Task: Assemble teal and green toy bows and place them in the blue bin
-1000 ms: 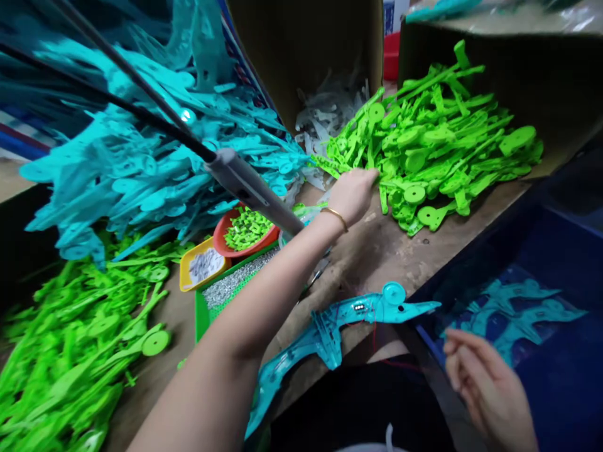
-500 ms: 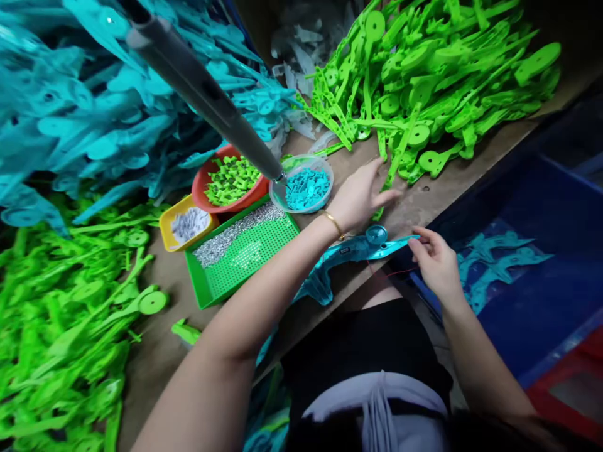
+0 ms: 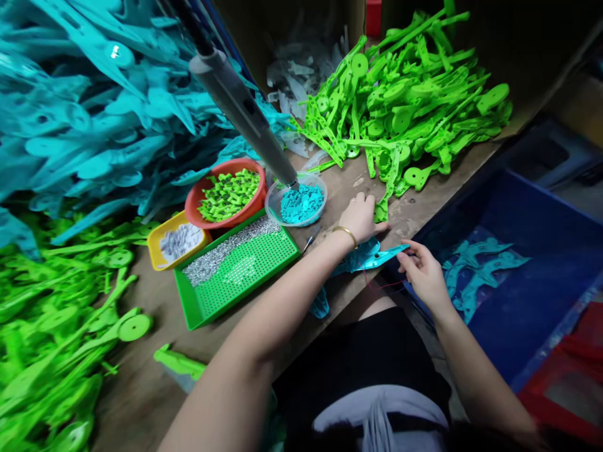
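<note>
My right hand [image 3: 424, 274] pinches the pointed tip of a light-blue molded plastic piece [image 3: 384, 253] at the table edge, between thumb and fingers. A thin red wire [image 3: 387, 286] runs from under that piece toward my right hand. Over its other end lies my left hand [image 3: 358, 220], with a gold bracelet on the wrist. The left fingers are curled downward and their tips are hidden; the thumb points right. Just beside this thumb and the knuckles is the end of a green plastic piece [image 3: 380, 210]. Whether the left hand grips anything is hidden.
A grey power screwdriver [image 3: 249, 116] hangs over a clear bowl [image 3: 270, 210] of blue bits. Near it are a red bowl [image 3: 191, 210], a yellow tray [image 3: 155, 251] and a green perforated tray [image 3: 235, 282] with screws. Blue [image 3: 94, 125] and green [image 3: 400, 107] piles surround them. A blue bin [image 3: 541, 314] stands right.
My left hand has drawn a little nearer the blue piece, its spread fingers now curled. My right hand still pinches the tip. The view has shifted slightly.
</note>
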`<state>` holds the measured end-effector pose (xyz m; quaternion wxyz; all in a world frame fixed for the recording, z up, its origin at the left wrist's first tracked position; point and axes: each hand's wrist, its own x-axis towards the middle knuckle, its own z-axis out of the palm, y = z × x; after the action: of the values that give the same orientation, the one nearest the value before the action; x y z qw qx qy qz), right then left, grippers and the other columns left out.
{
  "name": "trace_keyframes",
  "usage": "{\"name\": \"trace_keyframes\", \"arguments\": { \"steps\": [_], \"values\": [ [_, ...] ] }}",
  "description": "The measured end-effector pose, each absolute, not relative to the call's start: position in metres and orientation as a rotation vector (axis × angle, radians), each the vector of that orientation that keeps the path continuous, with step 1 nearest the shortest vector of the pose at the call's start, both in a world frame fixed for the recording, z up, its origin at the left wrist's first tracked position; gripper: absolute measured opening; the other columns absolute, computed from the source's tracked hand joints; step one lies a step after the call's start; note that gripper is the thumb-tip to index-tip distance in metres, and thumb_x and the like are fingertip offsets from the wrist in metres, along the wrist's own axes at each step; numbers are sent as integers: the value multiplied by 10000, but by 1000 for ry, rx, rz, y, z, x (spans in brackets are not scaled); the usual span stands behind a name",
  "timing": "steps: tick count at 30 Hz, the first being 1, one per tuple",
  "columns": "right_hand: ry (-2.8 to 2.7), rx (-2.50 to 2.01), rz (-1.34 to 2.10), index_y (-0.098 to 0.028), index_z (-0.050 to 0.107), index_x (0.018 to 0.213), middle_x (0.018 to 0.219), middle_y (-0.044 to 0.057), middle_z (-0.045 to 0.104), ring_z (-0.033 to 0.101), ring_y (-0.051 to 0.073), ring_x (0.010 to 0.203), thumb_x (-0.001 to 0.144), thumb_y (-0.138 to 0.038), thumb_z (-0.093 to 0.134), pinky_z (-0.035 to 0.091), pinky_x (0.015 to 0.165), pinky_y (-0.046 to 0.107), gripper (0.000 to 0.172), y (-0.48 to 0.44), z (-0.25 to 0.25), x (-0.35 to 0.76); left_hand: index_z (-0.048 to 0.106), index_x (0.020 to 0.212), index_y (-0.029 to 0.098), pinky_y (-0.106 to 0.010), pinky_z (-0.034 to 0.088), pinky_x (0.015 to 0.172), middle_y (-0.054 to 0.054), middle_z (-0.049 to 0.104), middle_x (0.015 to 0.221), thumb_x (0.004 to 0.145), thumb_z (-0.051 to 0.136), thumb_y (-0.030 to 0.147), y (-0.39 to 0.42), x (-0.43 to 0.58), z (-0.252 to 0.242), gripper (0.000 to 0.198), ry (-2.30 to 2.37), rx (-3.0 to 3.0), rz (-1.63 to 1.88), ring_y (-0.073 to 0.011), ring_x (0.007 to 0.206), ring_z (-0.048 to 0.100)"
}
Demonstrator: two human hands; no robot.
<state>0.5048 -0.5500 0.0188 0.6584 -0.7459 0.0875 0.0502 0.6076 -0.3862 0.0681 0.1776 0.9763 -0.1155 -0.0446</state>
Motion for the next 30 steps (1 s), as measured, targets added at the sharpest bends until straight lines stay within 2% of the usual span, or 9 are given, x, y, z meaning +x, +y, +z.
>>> {"name": "trace_keyframes", "arguments": {
  "steps": [2,4,9,15,22,30],
  "values": [
    [199,-1688,126,-173,570,1105,821,13,583,493,65,528,757,-479,616,397,433,206,466,-549,22,502,538,1130,63,-378,449,888,-180,565,1105,705,707,393,-379,604,76,564,-378,2749,-153,-293,1022,568],
    [200,-1678,146,-169,574,1103,767,4,583,478,64,509,775,-483,596,386,443,210,455,-546,25,499,535,1170,85,-360,440,913,-151,577,1114,707,702,369,-363,593,86,568,-472,2659,-154,-269,1040,564],
    [170,-1641,257,-166,563,1103,679,-17,557,461,68,483,807,-514,546,356,440,214,457,-536,24,490,518,1243,145,-305,472,857,-106,603,1197,719,694,413,-323,550,98,614,-485,2373,-367,-217,1036,588],
    [108,-1693,283,-188,546,1143,643,-28,549,459,72,479,843,-495,517,354,448,209,430,-530,19,483,562,1205,174,-355,419,947,-97,636,1173,688,730,469,-320,525,88,618,-533,2476,-437,-245,1084,577],
    [65,-1835,205,-165,592,1080,721,3,590,511,92,544,827,-452,545,442,537,241,385,-529,26,483,592,1092,107,-339,431,907,-114,608,1037,691,715,513,-331,516,82,584,-283,2556,-312,-253,1035,555],
    [36,-1951,183,-168,636,999,736,18,615,535,106,574,803,-450,566,484,558,257,351,-531,28,488,540,1074,127,-386,438,902,-127,541,1088,685,730,459,-349,509,76,545,-51,2616,-338,-286,1053,527]
  ]
}}
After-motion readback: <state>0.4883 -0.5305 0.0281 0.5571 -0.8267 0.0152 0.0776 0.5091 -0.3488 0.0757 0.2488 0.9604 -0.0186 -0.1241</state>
